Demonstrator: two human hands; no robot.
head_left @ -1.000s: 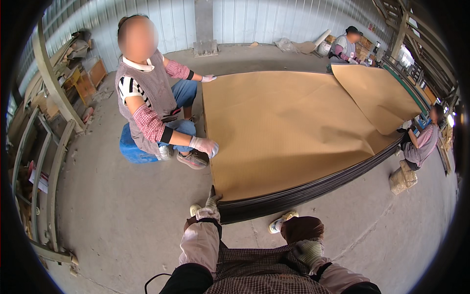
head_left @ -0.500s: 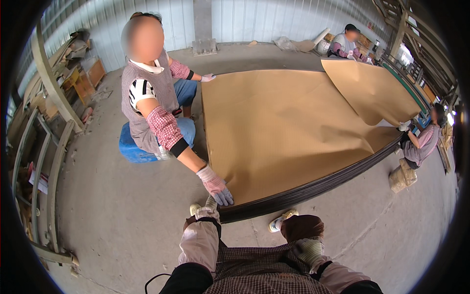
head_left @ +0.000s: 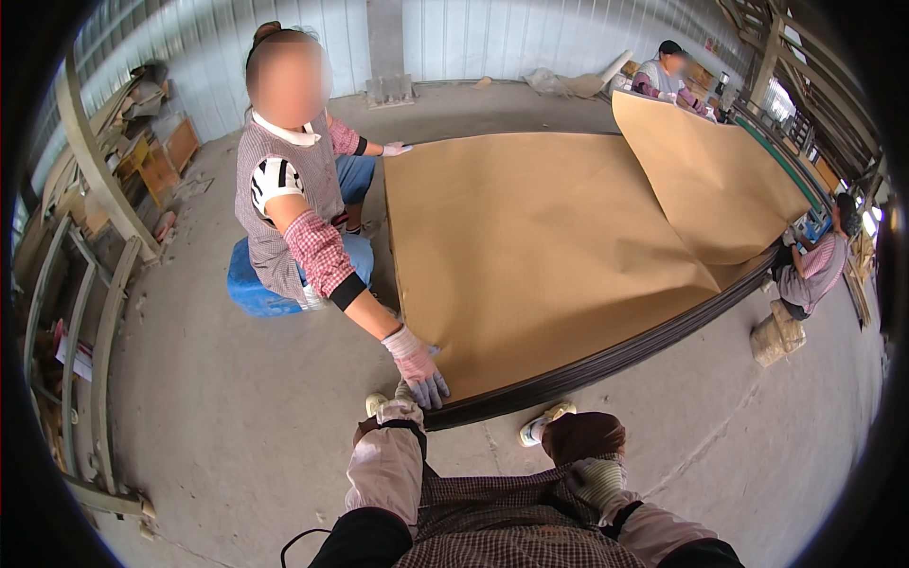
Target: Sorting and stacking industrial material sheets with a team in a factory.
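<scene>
A wide brown paperboard sheet (head_left: 530, 237) lies on top of a thick stack of dark-edged sheets (head_left: 559, 383) in front of me. My left hand (head_left: 404, 391), in a pale glove, is at the stack's near left corner; its fingers are hidden below and behind a co-worker's glove. My right hand (head_left: 598, 481), in a striped knit glove, lies on my right thigh against the checked apron (head_left: 502, 492), holding nothing that I can see. The co-worker's gloved hands press on the sheet's left edge, the nearer hand (head_left: 419, 367) close to mine and the farther hand (head_left: 395, 149) at the far corner.
The co-worker sits on a blue stool (head_left: 254, 281) at the left. A second brown sheet (head_left: 710, 175) lies raised and bent at the stack's right end, where another person (head_left: 814, 265) sits by a wrapped bundle (head_left: 778, 335). Metal frames (head_left: 80, 331) stand far left.
At the right end, the second sheet's far left corner has risen and its near edge has shifted. The person there has leaned away. My hands have stayed in place.
</scene>
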